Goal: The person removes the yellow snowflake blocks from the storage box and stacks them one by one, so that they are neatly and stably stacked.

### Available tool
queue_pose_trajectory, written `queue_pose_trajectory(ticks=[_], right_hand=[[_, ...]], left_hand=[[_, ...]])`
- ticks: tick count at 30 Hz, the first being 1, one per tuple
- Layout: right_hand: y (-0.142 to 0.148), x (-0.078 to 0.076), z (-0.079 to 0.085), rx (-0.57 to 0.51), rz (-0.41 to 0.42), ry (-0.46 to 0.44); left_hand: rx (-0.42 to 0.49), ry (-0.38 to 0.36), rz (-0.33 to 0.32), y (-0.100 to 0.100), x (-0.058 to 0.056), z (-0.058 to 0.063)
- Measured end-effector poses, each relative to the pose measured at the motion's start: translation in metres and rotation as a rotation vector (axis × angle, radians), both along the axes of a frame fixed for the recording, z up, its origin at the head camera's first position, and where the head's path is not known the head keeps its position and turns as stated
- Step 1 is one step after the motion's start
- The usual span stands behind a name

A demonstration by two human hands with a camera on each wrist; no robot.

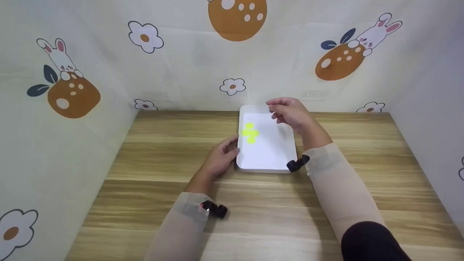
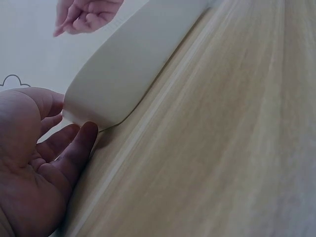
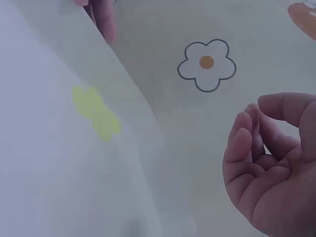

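A white rectangular tray (image 1: pixel 270 152) with low walls lies on the wooden table. Inside it, near the left wall, several bright yellow-green round pieces (image 1: pixel 250 133) sit in a tight cluster; their kind is too washed out to tell. My left hand (image 1: pixel 222 156) is at the tray's left side, thumb and fingertips against the outer wall (image 2: pixel 118 79). Over the tray's far right part hovers my right hand (image 1: pixel 290 112), fingers loosely bent. In the right wrist view its thumb comes close to the fingertips (image 3: pixel 240 144), with nothing visible between them.
The wood-grain table (image 1: pixel 163 152) extends left, right and in front of the tray. A patterned cloth wall (image 1: pixel 188 72) rises right behind the tray's far edge, with more walls at both sides. Small black cameras (image 1: pixel 214 209) are strapped to both wrists.
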State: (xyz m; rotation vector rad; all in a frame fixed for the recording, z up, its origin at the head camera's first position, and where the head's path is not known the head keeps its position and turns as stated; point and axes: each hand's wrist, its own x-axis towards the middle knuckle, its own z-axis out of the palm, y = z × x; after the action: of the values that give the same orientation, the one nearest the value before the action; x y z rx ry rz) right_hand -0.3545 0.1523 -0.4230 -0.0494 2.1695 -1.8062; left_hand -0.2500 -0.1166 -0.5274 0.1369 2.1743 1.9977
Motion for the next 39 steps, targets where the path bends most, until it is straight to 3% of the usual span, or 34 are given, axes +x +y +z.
queue_pose_trajectory(ticks=[8, 12, 19, 28, 39], right_hand=[[-0.032, -0.025, -0.011, 0.036, 0.052, -0.024], [-0.044, -0.032, -0.020, 0.047, 0.072, -0.043], [-0.057, -0.042, -0.036, 0.079, 0.094, -0.002], [-0.058, -0.044, -0.070, 0.117, 0.062, 0.002], [-0.054, -0.047, -0.081, 0.222, 0.090, 0.033]], left_hand=[[-0.003, 0.018, -0.009, -0.001, -0.001, 0.000], [-0.026, 0.032, -0.001, -0.001, 0.000, 0.000], [-0.042, 0.032, -0.007, -0.003, 0.000, 0.001], [-0.028, 0.022, -0.002, 0.000, 0.001, 0.003], [-0.028, 0.014, 0.001, 0.000, -0.001, 0.000]])
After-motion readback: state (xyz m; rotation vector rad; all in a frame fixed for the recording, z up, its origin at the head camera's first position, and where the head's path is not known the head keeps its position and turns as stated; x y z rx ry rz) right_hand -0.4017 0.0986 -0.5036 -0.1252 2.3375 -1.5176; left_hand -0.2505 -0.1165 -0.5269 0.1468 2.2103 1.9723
